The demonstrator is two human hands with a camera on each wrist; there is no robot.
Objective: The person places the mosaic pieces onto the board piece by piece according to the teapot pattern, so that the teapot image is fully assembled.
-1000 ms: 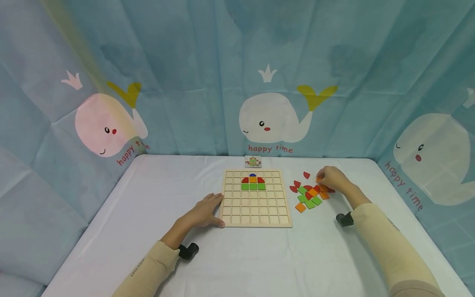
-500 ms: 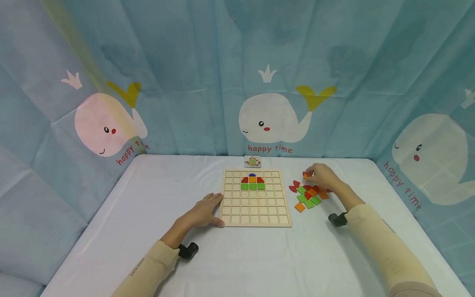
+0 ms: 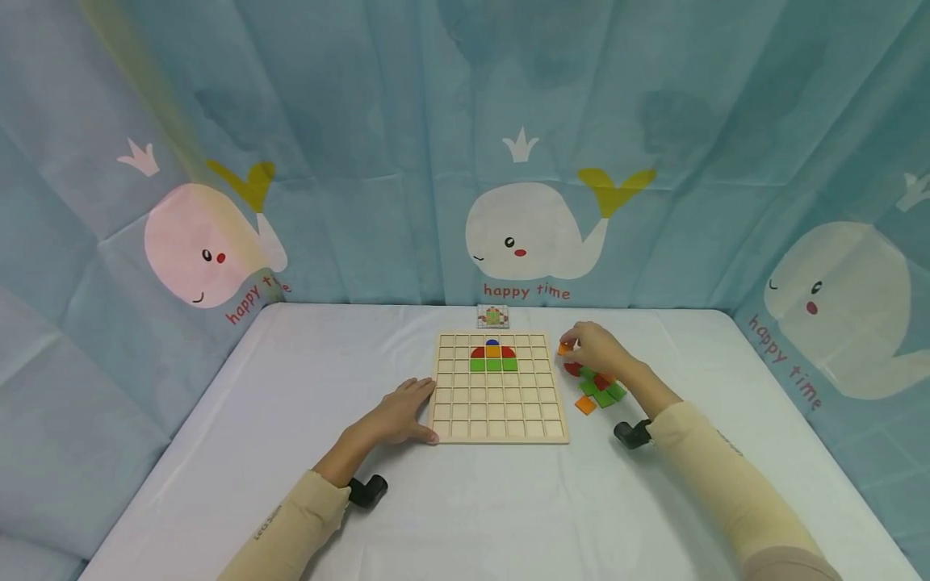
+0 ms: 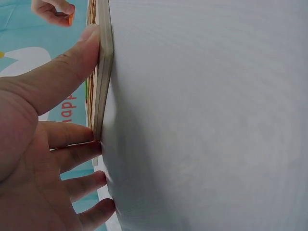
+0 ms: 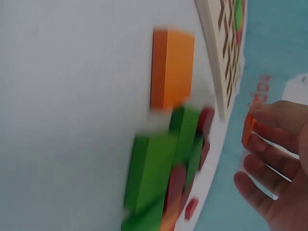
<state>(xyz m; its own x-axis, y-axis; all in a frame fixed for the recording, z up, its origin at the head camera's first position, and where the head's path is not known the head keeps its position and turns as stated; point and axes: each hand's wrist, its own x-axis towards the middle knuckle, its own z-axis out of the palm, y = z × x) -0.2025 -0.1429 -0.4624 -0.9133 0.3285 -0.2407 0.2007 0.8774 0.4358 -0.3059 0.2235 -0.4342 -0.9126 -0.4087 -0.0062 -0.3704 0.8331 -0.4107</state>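
Note:
My right hand [image 3: 597,347] pinches an orange square tile [image 5: 248,129] between thumb and fingers, just off the right edge of a wooden grid board [image 3: 501,410]. My left hand [image 3: 400,413] rests against the board's left edge, fingers spread and straight, the thumb at its near corner; the left wrist view shows the thumb [image 4: 72,67] on the rim. In the board's upper cells sit a blue piece [image 3: 492,343], an orange square [image 3: 494,352], red rounded pieces [image 3: 477,353] on both sides of it, and a row of green squares [image 3: 494,365].
Right of the board lies a loose heap of green tiles [image 3: 599,394] with red and orange pieces, partly under my right hand. One orange tile [image 3: 585,405] lies at its near side. A small pattern card [image 3: 492,316] stands behind the board, before a blue curtain [image 3: 363,242].
From the far side of the heap, my right hand has moved left with the orange tile, towards the board. My left hand has stayed in place.

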